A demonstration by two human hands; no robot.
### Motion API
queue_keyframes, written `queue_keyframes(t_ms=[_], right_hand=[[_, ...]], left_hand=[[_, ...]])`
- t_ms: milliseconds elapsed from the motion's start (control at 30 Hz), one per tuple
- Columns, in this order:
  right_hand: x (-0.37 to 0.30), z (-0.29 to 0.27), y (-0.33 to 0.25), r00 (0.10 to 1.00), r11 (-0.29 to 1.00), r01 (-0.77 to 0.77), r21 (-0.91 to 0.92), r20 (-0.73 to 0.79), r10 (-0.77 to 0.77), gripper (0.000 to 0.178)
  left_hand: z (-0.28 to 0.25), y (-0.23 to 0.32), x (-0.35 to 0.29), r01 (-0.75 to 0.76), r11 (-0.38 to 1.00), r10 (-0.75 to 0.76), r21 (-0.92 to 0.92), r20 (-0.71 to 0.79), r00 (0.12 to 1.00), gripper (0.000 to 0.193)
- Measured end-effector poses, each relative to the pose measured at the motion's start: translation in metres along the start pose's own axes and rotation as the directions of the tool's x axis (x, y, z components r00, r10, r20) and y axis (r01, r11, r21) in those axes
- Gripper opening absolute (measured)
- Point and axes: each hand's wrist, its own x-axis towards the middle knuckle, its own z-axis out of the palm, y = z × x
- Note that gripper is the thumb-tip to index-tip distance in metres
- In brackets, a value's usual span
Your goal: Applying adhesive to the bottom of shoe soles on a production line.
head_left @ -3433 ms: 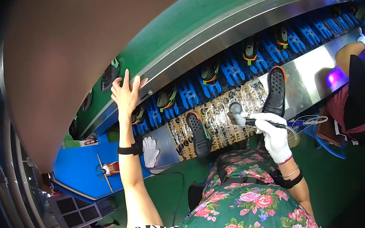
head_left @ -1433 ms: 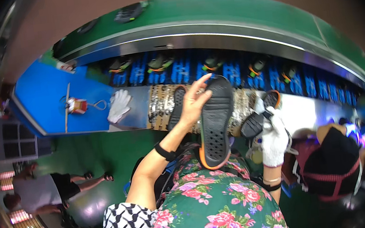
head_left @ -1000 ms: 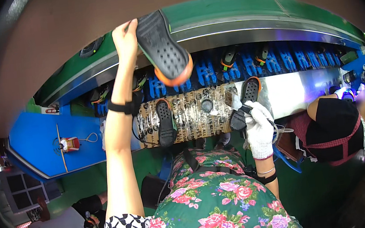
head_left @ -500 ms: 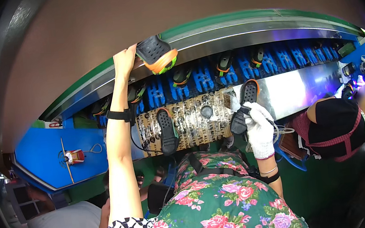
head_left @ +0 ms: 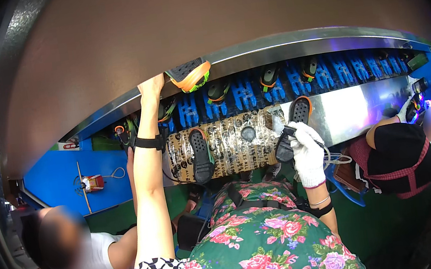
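Observation:
My bare left hand [head_left: 151, 87] reaches up to the metal ledge beneath a brown panel. It is closed at the end of a black clog [head_left: 189, 76] with an orange and green sole; its fingertips are partly hidden. My right hand [head_left: 308, 152], in a white glove, bends over a second black clog [head_left: 299, 109] with an orange rim, pinching a dark strap-like part at its back half. The glove covers the middle of that clog. To its left, a matching clog [head_left: 202, 155] lies on the taped bench top [head_left: 227, 144].
Beyond the bench runs a row of blue racks [head_left: 243, 94] bearing several clogs. A round dark disc [head_left: 247, 133] sits on the tape. Blue side table [head_left: 51, 176] at left holds a small red-and-white item [head_left: 93, 183]. Co-workers are at left [head_left: 93, 257] and right [head_left: 401, 154].
The ledge and racks appear lower in the picture, the panel covering more of the clog at my left hand. Both my hands keep nearly the same places. The co-worker at left has leaned in closer.

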Motion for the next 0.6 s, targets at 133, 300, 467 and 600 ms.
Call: queue_keyframes(t_ms=[133,300,467,600], right_hand=[[0.003,0.0,-0.001,0.999,1.0,0.006,-0.026,0.044,-0.005,0.027],[0.005,0.001,-0.001,1.0,0.998,0.006,-0.057,0.018,-0.005,0.026],[0.0,0.008,-0.001,0.999,0.995,0.018,-0.099,0.029,-0.015,0.026],[-0.002,0.003,0.0,1.0,0.994,0.013,-0.107,-0.012,-0.015,0.027]], left_hand=[[-0.033,0.014,-0.002,-0.056,0.99,0.045,0.126,0.088,0.995,0.038],[-0.017,0.015,0.001,-0.238,0.945,0.236,0.223,0.034,0.971,0.036],[-0.009,0.012,-0.008,-0.152,0.985,0.163,0.078,-0.15,0.975,0.033],[-0.027,0.023,-0.017,-0.061,0.998,0.061,-0.008,-0.05,0.997,0.032]])
